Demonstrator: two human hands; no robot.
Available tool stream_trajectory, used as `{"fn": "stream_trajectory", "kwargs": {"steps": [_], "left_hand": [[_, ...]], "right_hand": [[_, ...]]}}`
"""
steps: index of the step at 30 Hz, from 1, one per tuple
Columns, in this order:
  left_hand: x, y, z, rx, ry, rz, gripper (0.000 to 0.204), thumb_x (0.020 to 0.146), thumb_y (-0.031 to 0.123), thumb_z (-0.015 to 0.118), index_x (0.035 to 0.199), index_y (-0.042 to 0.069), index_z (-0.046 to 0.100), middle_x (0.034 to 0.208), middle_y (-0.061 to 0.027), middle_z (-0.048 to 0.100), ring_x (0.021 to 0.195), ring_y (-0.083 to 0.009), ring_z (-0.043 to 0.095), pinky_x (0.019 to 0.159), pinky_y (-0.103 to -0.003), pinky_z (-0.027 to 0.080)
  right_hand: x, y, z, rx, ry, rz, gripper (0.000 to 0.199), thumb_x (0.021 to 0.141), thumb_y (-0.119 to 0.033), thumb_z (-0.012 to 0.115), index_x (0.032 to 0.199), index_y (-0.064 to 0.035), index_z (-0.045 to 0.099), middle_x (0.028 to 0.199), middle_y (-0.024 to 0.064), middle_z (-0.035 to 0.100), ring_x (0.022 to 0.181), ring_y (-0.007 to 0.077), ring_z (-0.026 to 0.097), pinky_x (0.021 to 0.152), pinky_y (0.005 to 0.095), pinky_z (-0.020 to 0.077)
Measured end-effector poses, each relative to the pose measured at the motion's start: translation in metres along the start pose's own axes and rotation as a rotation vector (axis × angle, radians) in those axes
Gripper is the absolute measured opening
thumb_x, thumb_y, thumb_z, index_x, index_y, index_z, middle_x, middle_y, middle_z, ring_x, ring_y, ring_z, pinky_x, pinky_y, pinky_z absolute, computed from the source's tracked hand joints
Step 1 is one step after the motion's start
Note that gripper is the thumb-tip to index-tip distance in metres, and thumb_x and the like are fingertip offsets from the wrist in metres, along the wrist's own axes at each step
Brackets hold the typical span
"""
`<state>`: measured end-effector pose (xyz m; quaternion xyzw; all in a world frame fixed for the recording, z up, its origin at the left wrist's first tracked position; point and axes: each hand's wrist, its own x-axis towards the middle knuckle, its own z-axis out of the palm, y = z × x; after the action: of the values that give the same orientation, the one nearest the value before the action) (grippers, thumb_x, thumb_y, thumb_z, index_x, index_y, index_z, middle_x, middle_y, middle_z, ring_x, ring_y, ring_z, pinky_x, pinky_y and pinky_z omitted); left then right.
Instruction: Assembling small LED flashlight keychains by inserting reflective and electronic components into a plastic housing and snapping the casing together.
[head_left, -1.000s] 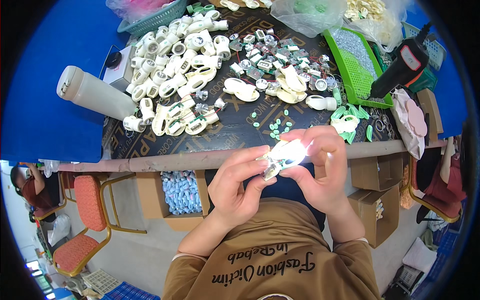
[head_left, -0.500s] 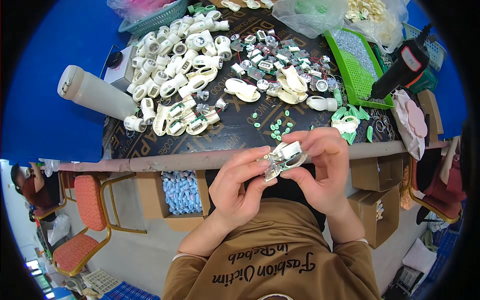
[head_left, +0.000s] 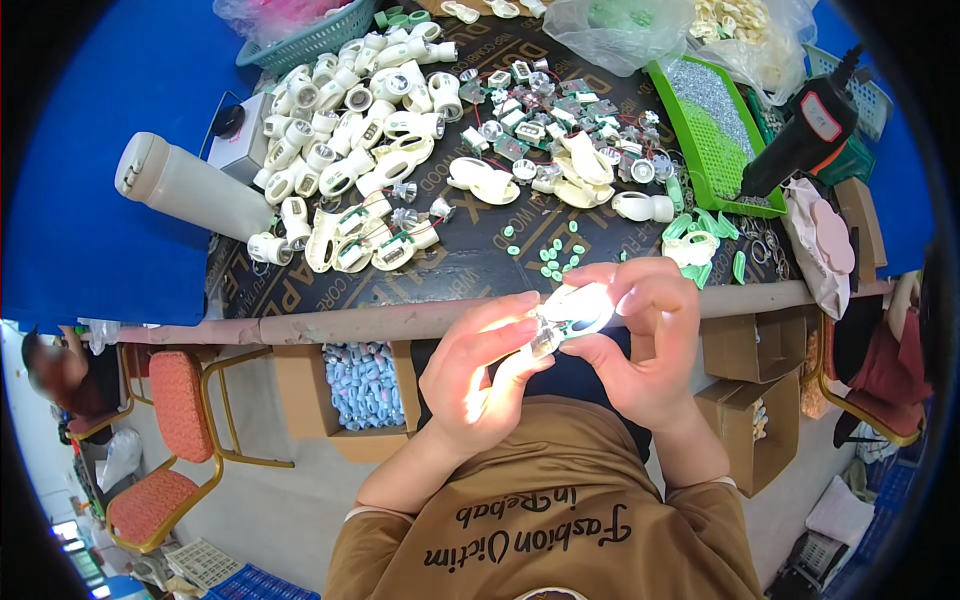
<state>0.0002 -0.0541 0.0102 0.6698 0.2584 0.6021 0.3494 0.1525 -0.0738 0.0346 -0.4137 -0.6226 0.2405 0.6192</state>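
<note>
Between both hands, in front of my body near the table edge, is a small cream flashlight body [head_left: 588, 305], opened so its inside shows. My left hand [head_left: 478, 370] pinches its clear reflector [head_left: 546, 338] between thumb and fingers. My right hand [head_left: 650, 335] grips the cream shell from the other side, thumb below and fingers above. A bright white glow lies over the shell and the right fingertips, washing out detail there. Just beyond the hands, several small green buttons [head_left: 552, 262] are scattered on the dark tabletop [head_left: 470, 265].
Assembled cream flashlights [head_left: 345, 130] are heaped at the left beside a white bottle [head_left: 190, 185]. Circuit parts with reflectors [head_left: 540, 115] lie at the centre back. To the right are a green tray [head_left: 715, 150] of small metal pieces and a black power screwdriver [head_left: 805, 130].
A bright white light has come on at the flashlight body in my hands. Both hands stay almost in place, still holding it.
</note>
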Motion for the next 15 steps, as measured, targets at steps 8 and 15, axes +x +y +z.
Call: {"fn": "stream_trajectory", "kwargs": {"steps": [8,15], "left_hand": [[0.0,-0.002,0.001,-0.009,0.016,-0.06,0.029,0.072,-0.003,0.07,0.097,-0.001,0.057,0.101,-0.0209,0.062,0.088,-0.0255,0.063,0.074,-0.03,0.051],[-0.003,-0.006,0.003,-0.206,0.01,-0.16,0.028,0.075,-0.008,0.064,0.101,-0.004,0.054,0.112,-0.0213,0.055,0.094,-0.0209,0.06,0.079,-0.03,0.052]], "right_hand": [[0.002,0.004,-0.001,0.021,-0.022,-0.006,0.034,0.066,0.006,0.071,0.088,-0.0038,0.048,0.088,0.0101,0.048,0.091,0.028,0.06,0.075,0.0358,0.0509],[0.002,0.013,-0.004,-0.401,-0.048,-0.278,0.019,0.061,-0.009,0.075,0.075,-0.0075,0.062,0.087,0.005,0.057,0.095,0.0283,0.059,0.09,0.0483,0.0425]]}}
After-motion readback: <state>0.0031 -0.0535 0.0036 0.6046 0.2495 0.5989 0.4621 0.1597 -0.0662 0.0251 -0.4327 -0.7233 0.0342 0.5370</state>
